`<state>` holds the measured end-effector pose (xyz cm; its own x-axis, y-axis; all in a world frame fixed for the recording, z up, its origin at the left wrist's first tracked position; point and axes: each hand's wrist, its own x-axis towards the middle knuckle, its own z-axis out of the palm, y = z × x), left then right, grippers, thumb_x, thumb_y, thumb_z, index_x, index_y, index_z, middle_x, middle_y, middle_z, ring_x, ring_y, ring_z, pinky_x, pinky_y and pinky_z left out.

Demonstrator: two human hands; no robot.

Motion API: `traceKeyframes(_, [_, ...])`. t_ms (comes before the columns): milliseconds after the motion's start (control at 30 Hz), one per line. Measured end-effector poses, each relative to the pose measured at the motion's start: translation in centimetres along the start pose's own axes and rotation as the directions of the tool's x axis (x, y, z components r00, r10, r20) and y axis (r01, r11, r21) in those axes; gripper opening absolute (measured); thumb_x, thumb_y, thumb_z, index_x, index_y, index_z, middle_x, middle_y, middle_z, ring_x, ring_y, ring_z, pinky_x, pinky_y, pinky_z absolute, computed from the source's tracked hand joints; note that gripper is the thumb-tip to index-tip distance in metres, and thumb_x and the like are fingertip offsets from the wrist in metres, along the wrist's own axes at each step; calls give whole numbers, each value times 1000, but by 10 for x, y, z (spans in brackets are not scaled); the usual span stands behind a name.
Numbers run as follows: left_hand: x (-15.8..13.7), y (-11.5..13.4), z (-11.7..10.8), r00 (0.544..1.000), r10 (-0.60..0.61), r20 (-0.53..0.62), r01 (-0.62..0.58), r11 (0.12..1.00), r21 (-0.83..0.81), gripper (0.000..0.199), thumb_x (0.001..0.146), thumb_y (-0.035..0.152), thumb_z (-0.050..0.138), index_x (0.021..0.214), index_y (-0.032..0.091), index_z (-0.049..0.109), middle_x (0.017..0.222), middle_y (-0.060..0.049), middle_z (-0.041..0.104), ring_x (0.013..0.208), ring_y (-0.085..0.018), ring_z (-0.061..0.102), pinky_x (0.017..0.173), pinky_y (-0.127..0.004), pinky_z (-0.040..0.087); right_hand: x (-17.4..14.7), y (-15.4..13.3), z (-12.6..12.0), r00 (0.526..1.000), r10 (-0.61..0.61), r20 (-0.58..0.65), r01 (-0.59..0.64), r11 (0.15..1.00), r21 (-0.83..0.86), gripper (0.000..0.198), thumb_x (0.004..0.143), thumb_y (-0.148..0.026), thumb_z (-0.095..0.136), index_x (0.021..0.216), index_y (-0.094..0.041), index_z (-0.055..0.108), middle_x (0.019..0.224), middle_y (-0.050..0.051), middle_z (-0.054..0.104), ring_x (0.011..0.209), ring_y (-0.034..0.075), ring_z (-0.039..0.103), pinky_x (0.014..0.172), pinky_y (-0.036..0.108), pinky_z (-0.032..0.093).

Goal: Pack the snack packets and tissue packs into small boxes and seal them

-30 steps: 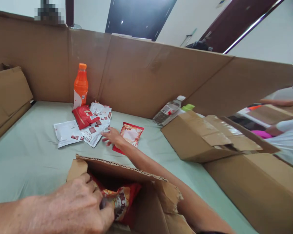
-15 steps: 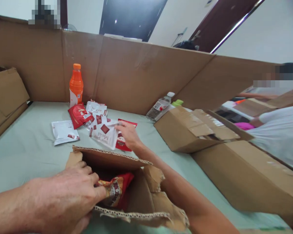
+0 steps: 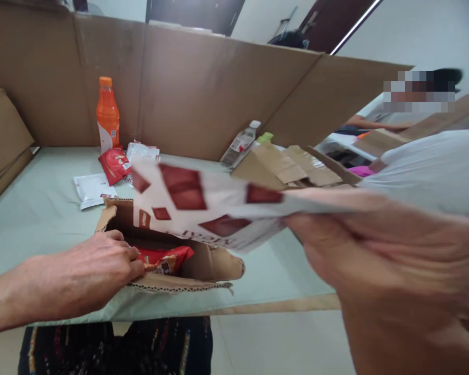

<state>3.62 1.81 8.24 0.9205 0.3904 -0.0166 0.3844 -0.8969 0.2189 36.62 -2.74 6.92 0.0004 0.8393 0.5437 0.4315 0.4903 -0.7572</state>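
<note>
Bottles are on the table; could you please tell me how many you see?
2: an orange bottle behind the red packet, and a clear bottle farther right along the cardboard wall. The green item beside it is partly hidden, so it could be a third.

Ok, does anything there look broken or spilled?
Yes, the cardboard box by the left hand looks damaged: its near edge is ragged, with a torn bit poking out at the right corner. I see nothing spilled.

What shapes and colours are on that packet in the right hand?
The packet is white with dark red four-sided shapes; the head view shows it best.
</note>
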Motion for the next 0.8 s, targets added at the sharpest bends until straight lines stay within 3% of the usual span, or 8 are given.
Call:
traceKeyframes(133, [0,1,10,997,40,65,-43,998,43,38,91,-4,43,99,19,72,99,-3,78,98,-20,72,103,-35,50,12,-16,28,976,-38,214,56,995,-81,18,96,-31,66,108,-28,79,94,2,81,89,20,76,79,31,61])
traceKeyframes(300, [-1,5,13,1000,23,21,-25,994,106,32,85,-6,49,92,18,69,97,-3,77,97,-23,71,93,-35,51,31,-10,72,856,-42,515,163,968,-193,34,100,-17,48,107,-24,80,105,4,82,93,17,77,85,28,59])
traceKeyframes(433, [-2,8,13,999,-10,53,2,989,149,23,81,-4,59,85,18,65,90,-5,75,83,-24,68,78,-35,52,28,9,89,687,217,694,207,857,-473,29,91,-10,56,96,-23,82,100,8,83,95,23,78,86,31,58])
traceKeyframes(500, [-3,8,15,997,-18,77,7,989,146,19,82,-1,62,88,17,66,94,-6,75,84,-25,69,81,-37,53,25,10,86,658,277,701,225,815,-533,25,91,-13,60,97,-24,82,97,8,83,91,24,78,84,33,59])
traceKeyframes(633, [-10,9,20,998,-3,60,-6,989,151,33,81,7,68,113,11,68,122,-17,74,112,-33,71,103,-47,54,40,-7,67,813,45,580,231,891,-392,23,96,-24,60,105,-26,81,102,6,83,91,23,78,84,34,60])
traceKeyframes(700, [-14,10,23,1000,3,18,-6,989,149,47,80,10,69,127,7,64,147,-27,60,133,-39,62,110,-51,52,61,-8,58,906,-20,423,158,943,-294,18,95,-31,64,99,-26,81,97,5,83,87,21,76,80,32,60])
traceKeyframes(767, [-17,11,24,1000,-11,-7,11,990,138,52,83,11,67,134,6,61,161,-31,45,143,-41,55,112,-51,52,88,7,59,959,72,273,-19,981,-191,15,92,-34,70,93,-23,80,88,4,81,78,19,73,72,30,59])
traceKeyframes(800, [-17,11,25,1000,-25,-14,26,991,133,49,86,11,66,135,6,61,161,-31,44,142,-41,56,111,-51,53,102,21,65,956,187,224,-162,979,-123,13,90,-32,72,91,-22,79,84,4,79,74,18,71,67,28,58])
